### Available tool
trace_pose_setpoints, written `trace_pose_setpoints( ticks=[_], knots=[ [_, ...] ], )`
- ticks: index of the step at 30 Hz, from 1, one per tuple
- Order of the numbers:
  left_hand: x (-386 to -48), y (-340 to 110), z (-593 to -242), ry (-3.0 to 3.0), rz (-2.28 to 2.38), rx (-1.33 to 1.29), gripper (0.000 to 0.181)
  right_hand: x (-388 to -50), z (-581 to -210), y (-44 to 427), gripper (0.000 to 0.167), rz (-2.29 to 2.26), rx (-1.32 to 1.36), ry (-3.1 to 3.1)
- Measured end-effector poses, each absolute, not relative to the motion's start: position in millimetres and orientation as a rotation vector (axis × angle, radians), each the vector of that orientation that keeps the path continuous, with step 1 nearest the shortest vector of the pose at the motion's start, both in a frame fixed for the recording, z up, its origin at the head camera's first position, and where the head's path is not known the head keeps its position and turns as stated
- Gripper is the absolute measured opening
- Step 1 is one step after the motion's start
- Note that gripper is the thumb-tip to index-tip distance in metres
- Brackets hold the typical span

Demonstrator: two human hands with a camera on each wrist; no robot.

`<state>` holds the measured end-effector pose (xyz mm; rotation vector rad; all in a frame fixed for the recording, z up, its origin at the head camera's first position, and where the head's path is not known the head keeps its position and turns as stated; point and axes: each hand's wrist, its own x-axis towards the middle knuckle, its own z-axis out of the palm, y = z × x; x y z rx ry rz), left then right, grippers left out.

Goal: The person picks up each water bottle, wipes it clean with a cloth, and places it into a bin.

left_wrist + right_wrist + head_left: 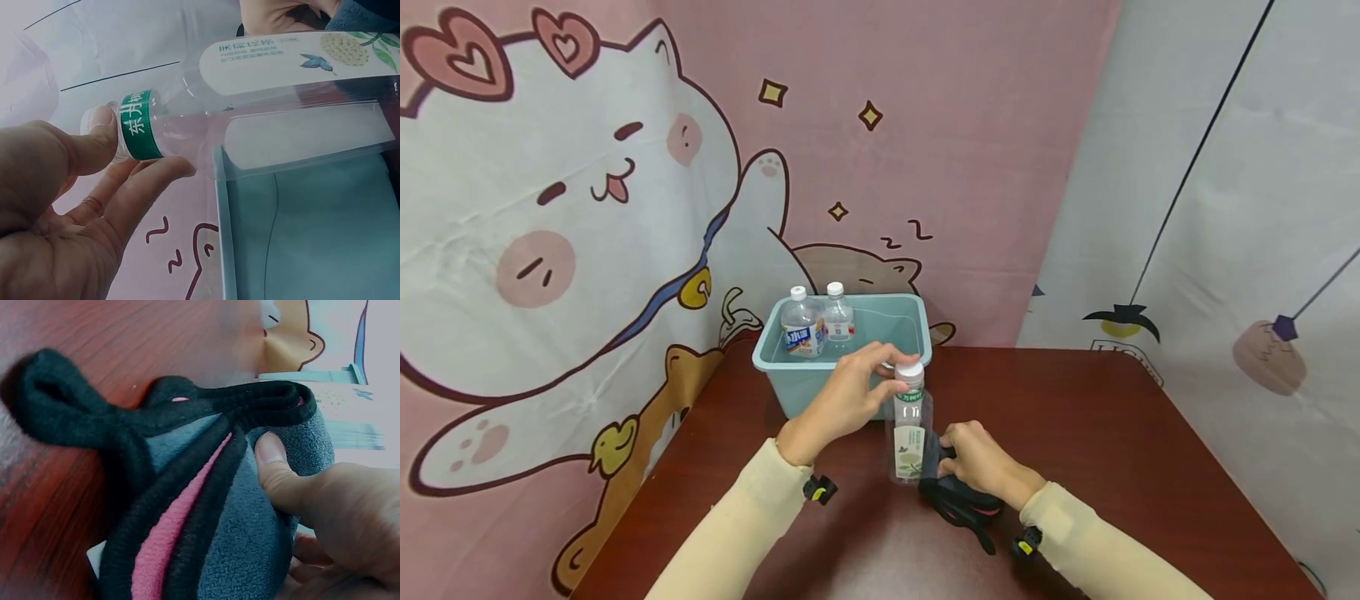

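Observation:
My left hand (pixel 842 387) pinches a clear plastic bottle (pixel 910 442) by its white cap and neck, thumb on one side and fingers on the other. The bottle is upright, with a green neck band and a pale printed label (pixel 300 59). Whether its base touches the table cannot be told. Just right of it, my right hand (pixel 985 462) grips a folded grey cloth (pixel 244 525) with black edging and a pink inner layer. The cloth lies close against the bottle's lower side. The thumb (pixel 278 465) presses on the grey face; the other fingers are partly hidden behind it.
A light blue-green plastic tub (pixel 812 392) stands behind the bottle near the table's back edge. Inside it are two clear bottles with white caps, one with a blue label (pixel 803 340). A printed cloth backdrop (pixel 970 167) hangs behind the reddish-brown table (pixel 1112 467).

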<state>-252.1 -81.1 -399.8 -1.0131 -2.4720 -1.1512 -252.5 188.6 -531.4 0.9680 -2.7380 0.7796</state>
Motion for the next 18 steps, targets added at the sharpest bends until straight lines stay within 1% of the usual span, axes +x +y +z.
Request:
trace_pose_setpoints(
  ticks=[7,18],
  knots=[
    [-253,-80,-400,-2.462,-1.115,-1.005,0.039,-252,-528,191,0.023,0.904,0.926,-2.779],
    [-252,-79,-402,-2.475,-1.102,-1.005,0.04,-253,-519,195,0.033,0.913,0.826,-2.703]
  ],
)
